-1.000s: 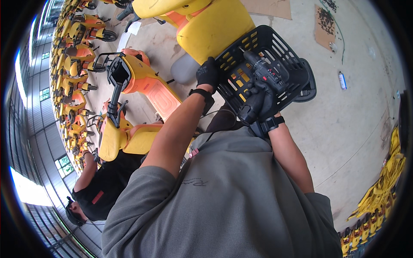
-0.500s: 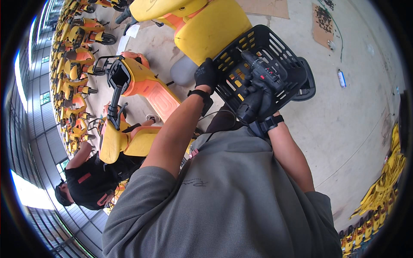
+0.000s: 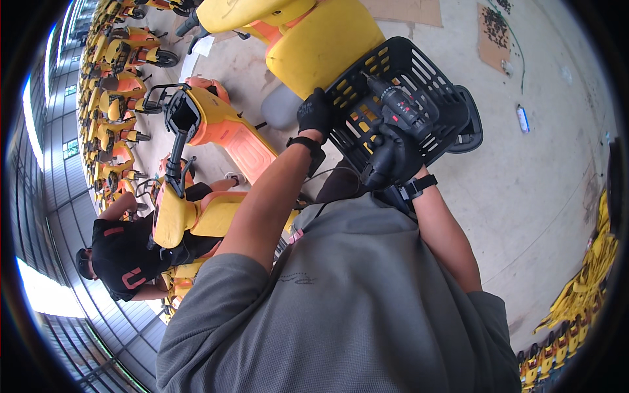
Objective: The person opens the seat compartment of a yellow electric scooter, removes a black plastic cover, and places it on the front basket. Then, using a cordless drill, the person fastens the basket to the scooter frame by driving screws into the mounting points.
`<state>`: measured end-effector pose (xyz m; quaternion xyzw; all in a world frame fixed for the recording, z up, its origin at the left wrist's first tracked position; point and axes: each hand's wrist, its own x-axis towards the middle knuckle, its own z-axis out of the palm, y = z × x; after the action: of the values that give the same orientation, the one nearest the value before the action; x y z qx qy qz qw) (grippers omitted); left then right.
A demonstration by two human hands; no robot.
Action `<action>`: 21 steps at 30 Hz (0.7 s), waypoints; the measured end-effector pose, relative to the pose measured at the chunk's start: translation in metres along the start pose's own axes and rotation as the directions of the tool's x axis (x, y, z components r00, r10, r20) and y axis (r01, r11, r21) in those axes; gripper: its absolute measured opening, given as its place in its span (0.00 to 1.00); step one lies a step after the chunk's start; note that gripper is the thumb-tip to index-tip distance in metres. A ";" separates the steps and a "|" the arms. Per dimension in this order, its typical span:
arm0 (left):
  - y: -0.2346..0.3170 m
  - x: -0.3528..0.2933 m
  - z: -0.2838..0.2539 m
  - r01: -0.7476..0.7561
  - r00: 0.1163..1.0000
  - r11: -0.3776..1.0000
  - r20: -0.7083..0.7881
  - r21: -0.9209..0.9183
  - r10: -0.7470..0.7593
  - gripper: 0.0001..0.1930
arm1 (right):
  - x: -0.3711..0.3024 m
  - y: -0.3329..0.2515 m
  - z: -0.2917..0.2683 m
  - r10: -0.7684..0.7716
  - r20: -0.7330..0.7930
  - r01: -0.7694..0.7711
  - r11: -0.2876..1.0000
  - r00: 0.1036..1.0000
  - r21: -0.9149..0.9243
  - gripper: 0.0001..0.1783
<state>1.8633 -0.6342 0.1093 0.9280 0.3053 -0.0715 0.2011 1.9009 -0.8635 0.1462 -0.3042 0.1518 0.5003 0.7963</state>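
Holding with the gloved right hand, fingers wrapped tightly round the handle, a drill, its barrel just beyond these fingers, over or inside the basket, lying from near right to far left, with tip toward the yellow scooter. Farther from the drill, curled at the left rim of the basket and seemingly gripping it, with the gloved left hand. In look, mostly black and dark grey, with small red spots and a ringed collar.

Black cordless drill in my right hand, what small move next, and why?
Perhaps tip the black cordless drill down into the black slotted plastic basket: your right hand holds it with its bit apparently pointing across, and your left hand steadies the basket.
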 end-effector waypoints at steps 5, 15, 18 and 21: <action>-0.001 -0.001 0.001 -0.029 1.000 1.000 0.004 0.002 0.029 0.17 | 0.004 0.002 0.003 -0.065 -0.026 0.067 0.994 0.998 0.083 0.07; 0.000 -0.002 0.000 -0.020 1.000 1.000 -0.002 -0.015 0.020 0.18 | 0.009 0.010 -0.007 -0.002 -0.023 0.004 0.997 1.000 0.080 0.07; 0.000 -0.001 0.000 -0.019 1.000 1.000 -0.005 -0.015 0.019 0.18 | 0.008 0.008 -0.009 -0.031 0.021 0.030 0.998 0.999 0.050 0.06; -0.001 -0.001 0.001 -0.019 1.000 1.000 -0.003 -0.003 0.019 0.16 | 0.005 0.005 -0.012 -0.081 0.023 0.082 0.993 0.996 -0.085 0.10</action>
<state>1.8620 -0.6344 0.1088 0.9308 0.2966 -0.0679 0.2027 1.8997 -0.8661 0.1323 -0.3391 0.1097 0.4764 0.8038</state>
